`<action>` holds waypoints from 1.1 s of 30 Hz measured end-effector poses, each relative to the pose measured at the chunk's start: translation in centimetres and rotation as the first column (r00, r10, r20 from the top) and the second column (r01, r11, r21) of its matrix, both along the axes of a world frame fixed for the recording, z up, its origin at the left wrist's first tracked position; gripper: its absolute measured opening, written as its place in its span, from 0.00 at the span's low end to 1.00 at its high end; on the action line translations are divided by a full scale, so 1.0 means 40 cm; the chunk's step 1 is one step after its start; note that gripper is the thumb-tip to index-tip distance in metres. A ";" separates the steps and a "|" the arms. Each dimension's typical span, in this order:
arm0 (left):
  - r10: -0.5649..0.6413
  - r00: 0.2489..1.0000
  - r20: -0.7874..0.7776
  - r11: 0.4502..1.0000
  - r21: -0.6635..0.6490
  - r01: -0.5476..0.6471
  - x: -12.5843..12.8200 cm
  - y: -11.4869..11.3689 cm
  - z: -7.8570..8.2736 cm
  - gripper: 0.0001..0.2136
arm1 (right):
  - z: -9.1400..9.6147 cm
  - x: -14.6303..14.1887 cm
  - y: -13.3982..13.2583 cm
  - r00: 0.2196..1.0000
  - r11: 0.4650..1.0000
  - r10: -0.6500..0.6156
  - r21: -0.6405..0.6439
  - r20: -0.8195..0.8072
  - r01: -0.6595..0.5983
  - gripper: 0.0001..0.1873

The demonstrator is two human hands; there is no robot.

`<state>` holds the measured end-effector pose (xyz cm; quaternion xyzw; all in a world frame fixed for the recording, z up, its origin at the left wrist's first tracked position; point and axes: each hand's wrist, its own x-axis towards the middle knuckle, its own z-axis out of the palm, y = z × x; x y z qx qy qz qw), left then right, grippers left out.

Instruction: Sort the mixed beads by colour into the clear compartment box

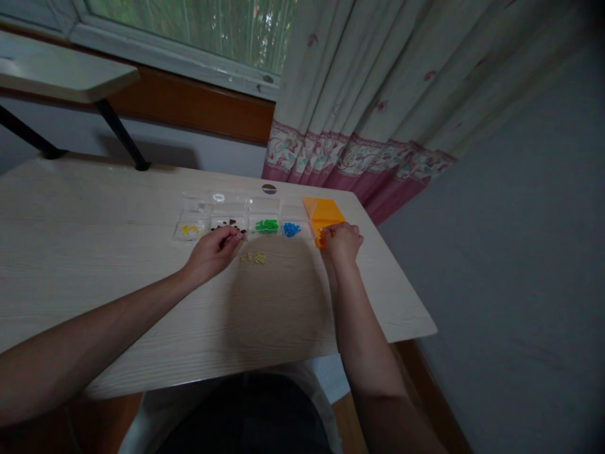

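My left hand (212, 253) is closed in a pinch at the front edge of the clear box with dark brown pieces (231, 223). Whatever its fingertips hold is too small to name. Over the front of an open orange box (326, 208), my right hand (344, 241) has its fingers pressed together; their contents cannot be made out. Small yellowish pieces show in the box beside those fingertips. Between the hands lie green pieces (267, 226) and blue pieces (291, 229), each in a clear compartment. A loose pile of beige pieces (259, 258) rests on the tabletop nearer me.
Yellow pieces (190, 231) sit in the leftmost clear box. The clear lids stand open behind the compartments. A round dark sticker (269, 188) is near the table's back edge. At the back left is a raised shelf (70, 69) on black legs; a curtain (359, 113) hangs behind the table (155, 328).
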<state>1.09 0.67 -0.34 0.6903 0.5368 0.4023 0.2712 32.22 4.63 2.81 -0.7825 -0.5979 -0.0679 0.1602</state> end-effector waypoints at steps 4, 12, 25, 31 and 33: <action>-0.003 1.000 -0.011 1.000 0.010 0.003 0.001 -0.001 0.003 0.14 | 0.000 -0.003 -0.003 1.000 1.000 -0.007 0.005 0.011 0.007 0.16; -0.011 0.998 -0.067 0.999 0.032 0.013 -0.005 0.003 -0.015 0.15 | 0.007 -0.035 -0.009 0.992 0.977 0.121 0.171 0.036 -0.126 0.17; -0.082 0.907 -0.414 0.959 0.215 0.185 -0.010 -0.019 0.003 0.08 | -0.015 -0.140 -0.042 0.818 0.788 0.574 0.248 0.035 -0.563 0.12; 0.009 0.718 -0.696 0.978 0.155 0.137 -0.005 -0.035 0.028 0.20 | -0.010 -0.139 -0.044 0.821 0.785 0.570 0.279 0.027 -0.554 0.12; -0.025 0.675 -0.737 0.983 0.104 0.149 -0.004 -0.038 0.029 0.22 | -0.010 -0.141 -0.045 0.814 0.779 0.580 0.276 0.022 -0.562 0.12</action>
